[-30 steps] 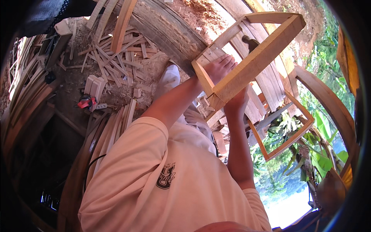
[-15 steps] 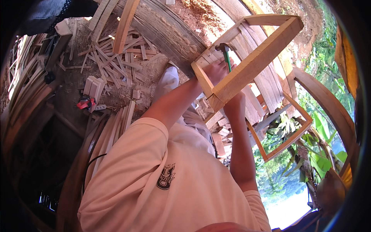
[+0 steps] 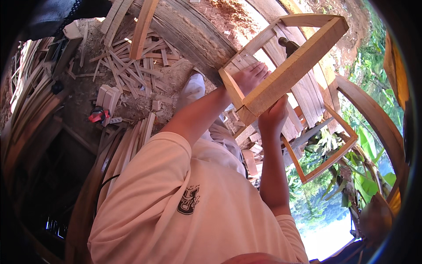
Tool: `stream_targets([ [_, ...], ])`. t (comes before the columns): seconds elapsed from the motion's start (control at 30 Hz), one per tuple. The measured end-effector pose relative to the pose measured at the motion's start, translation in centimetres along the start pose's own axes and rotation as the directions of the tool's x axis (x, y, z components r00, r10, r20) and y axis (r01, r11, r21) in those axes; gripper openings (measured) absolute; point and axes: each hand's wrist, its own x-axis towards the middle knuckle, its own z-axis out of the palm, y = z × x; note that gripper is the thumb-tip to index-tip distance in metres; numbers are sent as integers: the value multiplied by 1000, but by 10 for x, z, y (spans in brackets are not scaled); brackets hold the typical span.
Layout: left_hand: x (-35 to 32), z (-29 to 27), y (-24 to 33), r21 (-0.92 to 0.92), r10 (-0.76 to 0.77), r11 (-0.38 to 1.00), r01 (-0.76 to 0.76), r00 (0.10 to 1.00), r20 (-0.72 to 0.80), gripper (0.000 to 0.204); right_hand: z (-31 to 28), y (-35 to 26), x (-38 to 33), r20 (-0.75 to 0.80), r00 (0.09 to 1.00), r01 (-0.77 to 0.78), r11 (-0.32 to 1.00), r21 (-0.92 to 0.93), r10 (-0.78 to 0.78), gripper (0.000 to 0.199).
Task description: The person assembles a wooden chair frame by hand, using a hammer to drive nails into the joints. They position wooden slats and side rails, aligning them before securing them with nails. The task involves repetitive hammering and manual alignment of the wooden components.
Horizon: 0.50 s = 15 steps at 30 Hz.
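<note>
A wooden frame of light planks stands tilted over the workbench in front of me. Inside it, my left hand lies with fingers stretched across the wood, the fingertips pointing right. My right hand is closed below the thick front rail, partly covered by it. Past that rail shows the dark head of a hammer. Its handle is hidden behind the wood, in line with my right fist.
A second wooden frame hangs at the right beside green plants. Scrap strips litter the ground at the left. A red and black tool rests by stacked blocks. A heavy beam runs toward the bench.
The hammer has swung right and away from my left hand, and its green handle has gone behind the rail. My right hand has shifted slightly right; the left stays near its place.
</note>
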Motion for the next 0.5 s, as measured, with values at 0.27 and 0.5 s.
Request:
stream_targets([
  [0.27,0,-7,8,282,74,956,-85,996,49,58,6,27,-9,224,975,43,987,-156,-7,20],
  [0.5,1,-4,12,444,91,888,-122,992,92,55,29,41,-7,249,968,50,959,-278,21,23],
])
